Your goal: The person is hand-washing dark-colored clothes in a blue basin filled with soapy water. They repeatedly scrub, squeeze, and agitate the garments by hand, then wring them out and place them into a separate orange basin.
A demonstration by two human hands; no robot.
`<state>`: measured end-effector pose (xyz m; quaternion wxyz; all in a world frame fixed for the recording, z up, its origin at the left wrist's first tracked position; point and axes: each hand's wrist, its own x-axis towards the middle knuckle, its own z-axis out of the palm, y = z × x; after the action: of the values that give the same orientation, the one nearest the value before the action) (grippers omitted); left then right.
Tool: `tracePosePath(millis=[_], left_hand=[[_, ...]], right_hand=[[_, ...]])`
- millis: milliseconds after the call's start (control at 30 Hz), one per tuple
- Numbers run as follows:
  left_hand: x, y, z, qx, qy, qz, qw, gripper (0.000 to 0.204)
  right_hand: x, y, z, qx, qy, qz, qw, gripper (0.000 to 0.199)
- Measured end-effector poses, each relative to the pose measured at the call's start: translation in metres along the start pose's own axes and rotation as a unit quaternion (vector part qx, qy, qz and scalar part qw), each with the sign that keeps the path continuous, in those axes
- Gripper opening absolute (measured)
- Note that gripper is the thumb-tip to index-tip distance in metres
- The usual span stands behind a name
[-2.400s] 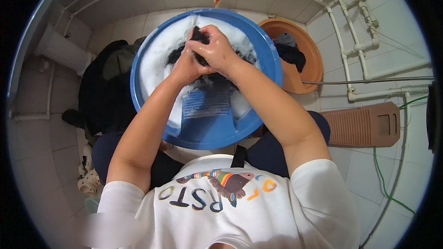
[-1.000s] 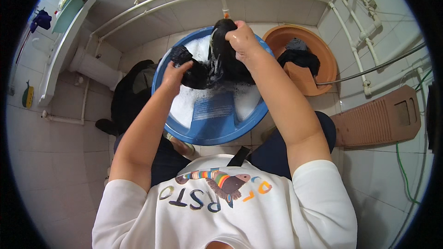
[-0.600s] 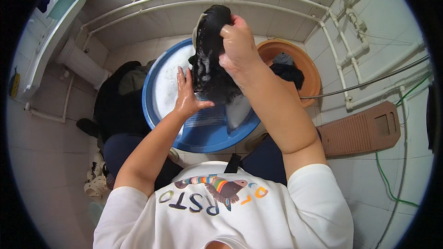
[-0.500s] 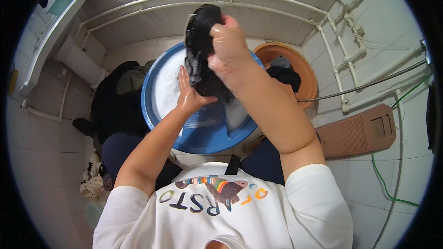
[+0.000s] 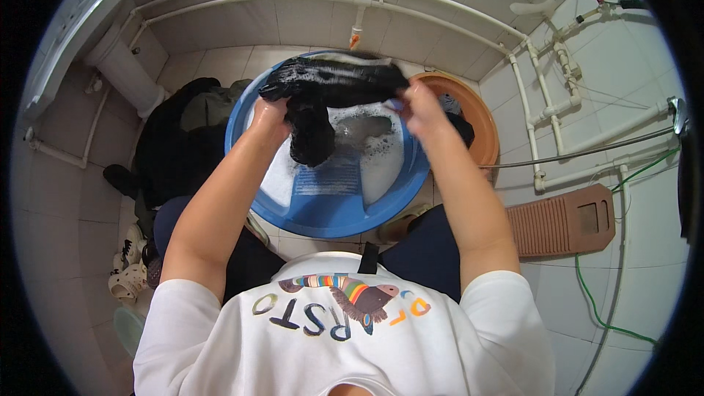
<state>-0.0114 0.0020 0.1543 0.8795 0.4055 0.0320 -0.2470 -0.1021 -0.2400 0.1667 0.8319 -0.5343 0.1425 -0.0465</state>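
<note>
A wet black garment point(image 5: 345, 82), streaked with suds, is stretched sideways above a blue basin point(image 5: 323, 226). My left hand point(image 5: 271, 119) grips its left end, fingers closed and partly behind the cloth. At the other end my right hand point(image 5: 422, 108) pinches the fabric, slightly blurred. Part of the garment hangs down near my left hand over the basin. White foam point(image 5: 381, 165) fills much of the basin, with a patch of dark water in it. A ribbed blue washboard slope point(image 5: 326, 185) shows at the basin's near side. The exact kind of garment is unclear.
An orange basin point(image 5: 480, 128) with dark clothes stands at the right rear. A brown washboard point(image 5: 565, 224) lies to the right. Dark clothes point(image 5: 172, 139) are heaped at left, shoes point(image 5: 130, 279) nearer me. White pipes point(image 5: 315, 0) run along the walls; a hose point(image 5: 587, 152) crosses at right.
The garment has gone from hanging upright in my right hand to stretched sideways between both hands. My right hand moved right and down; my left hand, spread before, now grips the cloth.
</note>
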Motion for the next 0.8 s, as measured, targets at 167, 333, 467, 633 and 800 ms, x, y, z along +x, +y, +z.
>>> tracePosePath(millis=[167,333,467,633,800], left_hand=[[-0.019,-0.005,-0.001,0.021,0.012,0.038,0.999,0.025],[-0.036,-0.021,0.006,0.158,-0.129,0.185,0.961,0.018],[-0.033,-0.049,0.006,0.321,-0.160,0.216,0.908,0.031],[-0.043,-0.049,0.016,-0.077,-0.159,-0.034,0.984,0.027],[-0.040,-0.054,0.016,-0.047,0.016,-0.044,0.998,0.037]], right_hand=[[-0.012,0.066,-0.013,0.059,0.010,0.283,0.957,0.066],[-0.014,0.042,0.030,0.186,0.036,0.362,0.912,0.096],[-0.008,0.072,0.023,0.296,-0.102,0.239,0.919,0.093],[-0.014,0.061,0.035,0.286,-0.087,0.090,0.950,0.085],[-0.009,0.056,0.038,0.218,-0.056,0.082,0.971,0.066]])
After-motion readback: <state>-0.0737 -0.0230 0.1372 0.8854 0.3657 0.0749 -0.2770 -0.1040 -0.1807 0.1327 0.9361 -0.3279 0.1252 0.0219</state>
